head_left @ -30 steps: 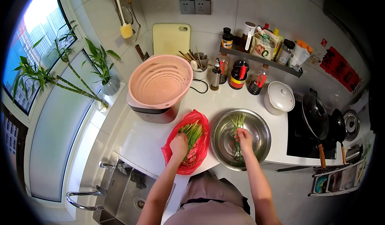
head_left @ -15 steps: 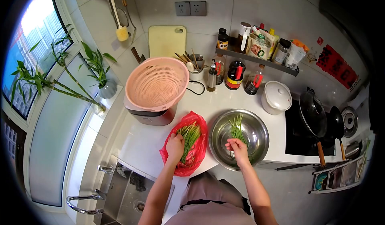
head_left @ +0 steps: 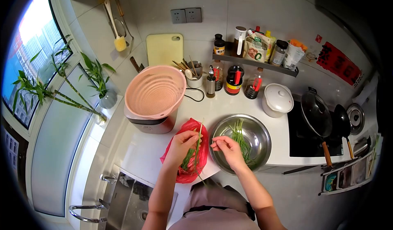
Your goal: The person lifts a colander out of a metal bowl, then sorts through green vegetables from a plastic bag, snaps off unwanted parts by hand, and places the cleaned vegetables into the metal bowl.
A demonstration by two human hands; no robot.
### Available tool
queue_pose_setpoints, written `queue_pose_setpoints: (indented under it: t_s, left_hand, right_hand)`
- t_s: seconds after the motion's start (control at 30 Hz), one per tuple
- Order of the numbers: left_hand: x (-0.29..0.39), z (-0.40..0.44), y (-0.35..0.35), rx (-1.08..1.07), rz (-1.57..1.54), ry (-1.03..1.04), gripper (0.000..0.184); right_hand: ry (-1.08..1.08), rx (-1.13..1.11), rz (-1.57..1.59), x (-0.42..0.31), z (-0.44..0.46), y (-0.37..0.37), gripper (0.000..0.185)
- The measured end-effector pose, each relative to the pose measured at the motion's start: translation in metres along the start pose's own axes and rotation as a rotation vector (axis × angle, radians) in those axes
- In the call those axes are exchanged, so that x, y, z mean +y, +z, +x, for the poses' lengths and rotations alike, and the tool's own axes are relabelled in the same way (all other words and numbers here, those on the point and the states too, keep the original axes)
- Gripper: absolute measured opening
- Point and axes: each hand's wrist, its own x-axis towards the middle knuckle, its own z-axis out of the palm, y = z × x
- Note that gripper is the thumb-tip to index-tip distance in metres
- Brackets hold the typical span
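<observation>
My left hand (head_left: 183, 146) is raised over a red plastic bag (head_left: 200, 163) and pinches a long, thin green vegetable stalk (head_left: 199, 142). More green stalks (head_left: 188, 159) lie inside the bag, partly covered by that hand. Over the left rim of a steel bowl (head_left: 265, 142), my right hand (head_left: 230, 151) has its thumb and fingertips drawn together near the stalk. Whether anything sits between those fingertips is too small to see. A bunch of cut green stalks (head_left: 240, 140) rests in the bowl.
A pink colander (head_left: 155, 91) sits on a grey appliance (head_left: 153, 125) behind the bag. Bottles (head_left: 233, 80) and a white lidded pot (head_left: 278, 101) line the back. The sink (head_left: 127, 201) lies front left; a pan (head_left: 317, 115) stands on the right stove.
My left hand has come up out of the bag with a stalk. My right hand has moved left from over the bowl's middle, toward the left hand. The camera view has shifted slightly.
</observation>
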Motion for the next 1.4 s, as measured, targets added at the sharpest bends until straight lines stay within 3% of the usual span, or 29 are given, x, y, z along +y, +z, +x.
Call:
queue_pose_setpoints:
  t_s: [0.63,0.83,0.87,1.1,1.4]
  left_hand:
    - [0.002,-0.001,0.038,-0.095,-0.131,-0.105,0.021]
    - [-0.006,-0.018,0.03,-0.321,-0.033,-0.255,0.026]
    - [-0.002,-0.025,0.033,-0.293,-0.141,-0.302,0.025]
    - [-0.002,-0.032,0.032,-0.317,-0.141,-0.342,0.025]
    - [-0.009,-0.031,0.037,-0.362,-0.192,-0.312,0.022]
  right_hand:
    - [-0.038,-0.016,0.152,-0.005,0.0,0.002,0.007]
    - [-0.107,0.167,0.331,-0.017,0.009,-0.029,0.012]
    - [-0.114,0.203,0.322,-0.015,0.012,-0.038,0.013]
    - [-0.16,0.345,0.327,-0.026,0.013,-0.071,0.014]
    - [-0.183,0.362,0.365,-0.026,0.008,-0.071,0.014]
